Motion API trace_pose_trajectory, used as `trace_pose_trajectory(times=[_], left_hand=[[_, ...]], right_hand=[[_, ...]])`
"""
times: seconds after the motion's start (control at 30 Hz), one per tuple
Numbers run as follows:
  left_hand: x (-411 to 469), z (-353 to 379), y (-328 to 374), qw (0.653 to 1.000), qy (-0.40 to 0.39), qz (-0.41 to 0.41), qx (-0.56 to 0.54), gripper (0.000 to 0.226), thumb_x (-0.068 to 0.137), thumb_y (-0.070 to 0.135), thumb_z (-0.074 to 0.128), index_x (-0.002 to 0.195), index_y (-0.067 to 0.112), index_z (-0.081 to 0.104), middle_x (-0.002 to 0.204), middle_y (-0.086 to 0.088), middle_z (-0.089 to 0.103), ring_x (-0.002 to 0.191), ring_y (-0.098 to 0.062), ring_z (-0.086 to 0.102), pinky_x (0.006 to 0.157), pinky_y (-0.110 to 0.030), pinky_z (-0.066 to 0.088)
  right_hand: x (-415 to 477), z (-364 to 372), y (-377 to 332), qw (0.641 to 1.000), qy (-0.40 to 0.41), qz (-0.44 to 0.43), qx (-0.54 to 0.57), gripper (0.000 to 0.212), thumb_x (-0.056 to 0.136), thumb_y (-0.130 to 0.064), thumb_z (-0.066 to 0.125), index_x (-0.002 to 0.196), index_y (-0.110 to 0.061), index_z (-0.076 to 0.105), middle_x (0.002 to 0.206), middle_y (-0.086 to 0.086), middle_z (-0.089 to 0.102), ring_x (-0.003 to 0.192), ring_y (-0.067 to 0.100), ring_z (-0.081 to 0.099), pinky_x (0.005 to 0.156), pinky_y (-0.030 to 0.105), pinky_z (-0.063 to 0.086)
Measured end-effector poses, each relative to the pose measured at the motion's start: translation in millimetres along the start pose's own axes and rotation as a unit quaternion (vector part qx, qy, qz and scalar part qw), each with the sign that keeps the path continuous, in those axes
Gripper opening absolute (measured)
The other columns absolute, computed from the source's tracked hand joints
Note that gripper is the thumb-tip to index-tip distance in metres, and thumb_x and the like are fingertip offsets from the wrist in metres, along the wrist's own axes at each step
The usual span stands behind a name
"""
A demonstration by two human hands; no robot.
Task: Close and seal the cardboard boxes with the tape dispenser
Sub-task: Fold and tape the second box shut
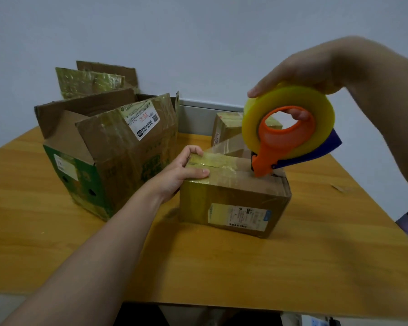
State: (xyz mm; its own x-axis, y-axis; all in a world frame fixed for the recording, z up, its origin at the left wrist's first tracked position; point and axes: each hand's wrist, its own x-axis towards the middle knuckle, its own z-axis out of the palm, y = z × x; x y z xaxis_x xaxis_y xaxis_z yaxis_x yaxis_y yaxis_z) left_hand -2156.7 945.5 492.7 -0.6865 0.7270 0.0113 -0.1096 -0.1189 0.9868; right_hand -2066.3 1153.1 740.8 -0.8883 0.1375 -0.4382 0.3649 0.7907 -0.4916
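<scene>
Both your hands are holding sth. Well to the L of your L hand sits the big box (pixel 108 156), flaps up and open at the top, green print on its near-L side, a white sticker (pixel 142 120) on one raised flap. It's apart from the small box, w/ a strip of table between them.

Your L hand (pixel 186 171) grips the small box (pixel 233 198) at its top L corner: fingers curled over the far edge, thumb laid flat along the near edge of the top. That box is shut and sits on the table (pixel 222 267) between your two hands, w/ a shipping label (pixel 238 216) on the side facing you. A glossy tape strip (pixel 212 162) runs along the top from your L fingers toward your R hand.

At the R end of the top, the orange nose of the tape dispenser (pixel 271 147) touches the box, tilted, w/ the yellow tape roll (pixel 290 100) above it and a blue piece (pixel 327 147) at the back. Beyond the small box, partly hidden by the dispenser, a third box (pixel 226 130) sits closed near the wall.

Your R hand (pixel 306 69) grips the dispenser from above: thumb over the roll's rim, one fingertip showing through the orange ring, other fingers hidden.
</scene>
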Motion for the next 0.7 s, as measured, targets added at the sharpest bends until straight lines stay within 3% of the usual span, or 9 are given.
trace_pose_trajectory(times=[0.13,0.23,0.3,0.4,0.47,0.53,0.7], left_hand=[[-1.6,1.8,7.4,0.998,-0.01,-0.017,0.056,0.057,0.075,0.022,0.079,0.123,0.024,0.048,0.13,-0.009,0.054,0.103,-0.026,0.065,0.069,-0.028,0.058],[-4.4,-2.3,21.9,0.985,-0.008,-0.039,0.17,0.056,0.083,0.021,0.083,0.128,0.027,0.052,0.133,-0.005,0.055,0.114,-0.028,0.062,0.088,-0.038,0.058],[0.4,3.7,40.7,0.956,0.011,-0.041,0.291,0.052,0.084,0.02,0.082,0.126,0.034,0.056,0.131,0.002,0.056,0.112,-0.022,0.061,0.097,-0.042,0.054],[11.1,23.4,58.5,0.892,0.038,-0.009,0.451,0.06,0.075,0.036,0.089,0.126,0.035,0.056,0.129,0.009,0.054,0.107,-0.01,0.058,0.092,-0.035,0.054],[14.4,32.7,52.1,0.883,0.045,0.006,0.468,0.08,0.057,0.066,0.091,0.123,0.037,0.056,0.125,0.014,0.058,0.109,-0.009,0.058,0.094,-0.035,0.054],[15.0,33.8,40.5,0.895,0.066,0.026,0.44,0.093,0.038,0.082,0.086,0.115,0.039,0.057,0.12,0.017,0.061,0.108,-0.008,0.059,0.091,-0.035,0.056],[17.6,30.0,33.1,0.913,0.074,0.04,0.399,0.088,0.035,0.075,0.09,0.107,0.033,0.061,0.116,0.013,0.064,0.105,-0.01,0.062,0.087,-0.036,0.056]], right_hand=[[-6.0,1.2,19.2,0.999,-0.021,0.001,0.046,0.043,0.074,-0.049,0.069,0.073,-0.007,0.07,0.055,0.012,0.055,0.043,0.022,0.054,0.045,0.028,0.052],[-7.4,0.7,28.5,0.997,-0.031,-0.008,0.072,0.044,0.075,-0.048,0.068,0.078,-0.004,0.07,0.054,0.013,0.055,0.044,0.023,0.055,0.046,0.03,0.053],[-7.9,-1.0,36.8,0.994,-0.031,-0.018,0.107,0.042,0.077,-0.046,0.066,0.073,-0.005,0.072,0.056,0.013,0.057,0.045,0.024,0.056,0.048,0.029,0.054],[-9.6,-4.4,44.8,0.989,-0.014,-0.029,0.147,0.039,0.075,-0.04,0.064,0.076,-0.001,0.07,0.06,0.015,0.06,0.047,0.025,0.056,0.047,0.029,0.054],[-13.3,-7.5,49.4,0.987,-0.021,-0.032,0.155,0.039,0.077,-0.038,0.063,0.081,0.0,0.07,0.062,0.015,0.061,0.048,0.025,0.058,0.049,0.03,0.055],[-14.5,-8.1,57.8,0.985,-0.042,-0.041,0.164,0.04,0.081,-0.04,0.062,0.082,-0.003,0.075,0.064,0.015,0.063,0.051,0.024,0.061,0.051,0.032,0.056],[-13.6,-6.5,79.6,0.978,-0.046,-0.049,0.197,0.045,0.084,-0.048,0.059,0.072,-0.008,0.075,0.058,0.009,0.06,0.046,0.019,0.058,0.047,0.029,0.054]])
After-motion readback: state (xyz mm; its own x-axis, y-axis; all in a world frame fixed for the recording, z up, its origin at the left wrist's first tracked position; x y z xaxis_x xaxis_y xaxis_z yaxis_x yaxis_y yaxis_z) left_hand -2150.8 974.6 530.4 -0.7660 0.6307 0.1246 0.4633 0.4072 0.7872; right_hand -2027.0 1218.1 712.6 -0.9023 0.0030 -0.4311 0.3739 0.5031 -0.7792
